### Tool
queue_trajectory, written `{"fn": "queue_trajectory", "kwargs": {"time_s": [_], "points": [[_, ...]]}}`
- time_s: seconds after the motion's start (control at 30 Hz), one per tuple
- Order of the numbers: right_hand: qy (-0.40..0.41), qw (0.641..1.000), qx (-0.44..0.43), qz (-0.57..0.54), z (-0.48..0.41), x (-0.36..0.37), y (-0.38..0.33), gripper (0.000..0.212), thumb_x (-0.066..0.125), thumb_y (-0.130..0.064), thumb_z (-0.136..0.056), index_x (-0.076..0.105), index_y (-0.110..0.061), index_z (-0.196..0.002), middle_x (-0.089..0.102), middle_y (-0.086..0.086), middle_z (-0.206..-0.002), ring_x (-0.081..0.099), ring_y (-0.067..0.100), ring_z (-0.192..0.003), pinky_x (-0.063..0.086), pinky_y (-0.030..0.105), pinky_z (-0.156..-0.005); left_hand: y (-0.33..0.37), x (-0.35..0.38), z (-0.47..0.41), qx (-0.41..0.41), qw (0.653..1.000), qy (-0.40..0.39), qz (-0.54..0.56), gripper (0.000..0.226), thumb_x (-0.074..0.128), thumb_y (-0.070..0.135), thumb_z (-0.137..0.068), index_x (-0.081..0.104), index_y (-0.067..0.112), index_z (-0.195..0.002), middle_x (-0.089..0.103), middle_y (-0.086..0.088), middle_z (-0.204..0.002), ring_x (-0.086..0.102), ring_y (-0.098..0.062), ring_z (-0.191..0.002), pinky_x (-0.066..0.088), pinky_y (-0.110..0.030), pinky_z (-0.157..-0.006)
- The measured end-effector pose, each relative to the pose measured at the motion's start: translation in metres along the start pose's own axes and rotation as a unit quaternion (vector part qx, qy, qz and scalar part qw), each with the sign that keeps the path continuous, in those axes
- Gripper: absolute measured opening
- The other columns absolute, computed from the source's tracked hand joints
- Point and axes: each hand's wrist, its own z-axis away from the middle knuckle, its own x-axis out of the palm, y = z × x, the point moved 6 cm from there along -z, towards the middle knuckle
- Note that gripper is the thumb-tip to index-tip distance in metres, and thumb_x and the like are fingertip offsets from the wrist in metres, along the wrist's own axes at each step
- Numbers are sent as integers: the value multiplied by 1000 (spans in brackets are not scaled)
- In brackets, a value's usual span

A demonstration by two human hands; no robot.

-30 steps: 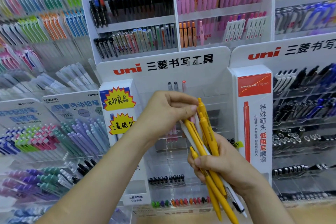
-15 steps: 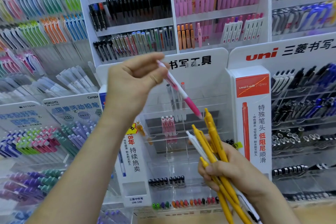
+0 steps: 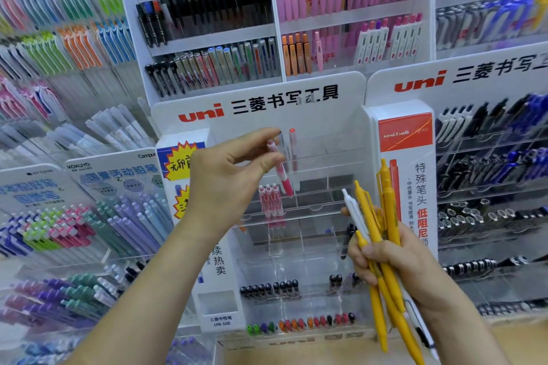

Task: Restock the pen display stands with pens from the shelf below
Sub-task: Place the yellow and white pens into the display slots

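Head view: restocking colour by colour

Head camera: the left hand (image 3: 228,184) pinches a slim pink-and-white plastic pen (image 3: 281,175) tip-down, just beside three matching pink pens (image 3: 270,200) in the clear acrylic stand (image 3: 326,157), probably to slot it there. To keep stock ready, the right hand (image 3: 394,258) grips a bundle of yellow plastic pens (image 3: 382,246) and one white pen (image 3: 354,213).

Clear glossy acrylic display stand (image 3: 314,157); smooth matt plastic yellow pens (image 3: 385,246); glossy printed white header board (image 3: 258,104).

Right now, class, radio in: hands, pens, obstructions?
Left hand pinches pink pen, near pink row in stand. Right hand grips yellow pens plus white pen. No obstruction visible.
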Motion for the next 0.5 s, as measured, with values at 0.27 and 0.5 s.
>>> {"fn": "queue_trajectory", "kwargs": {"time_s": [0.27, 0.5], "points": [[27, 999, -10, -26, -3, 1, 3, 78, 68, -19, -56, 39, 9, -122, 47, 12, -60, 43, 21, -42, 39, 26, -45, -11, 12, -2, -8, 995, -86, -51, 37, 76, 12, -79, 68, 22, -113, 69, 20, -92, 66, 7, -89, 49, -13, -89], [41, 996, -1, -78, -5, 8, 9, 50, 67, -16, -58, 56, -3, -104, 46, 12, -63, 42, 17, -43, 36, 24, -42, -30, 27, 6, -28, 979, -174, -107, 29, 72, 20, -84, 72, 21, -112, 72, 10, -104, 62, 4, -100, 48, -18, -95]]}}
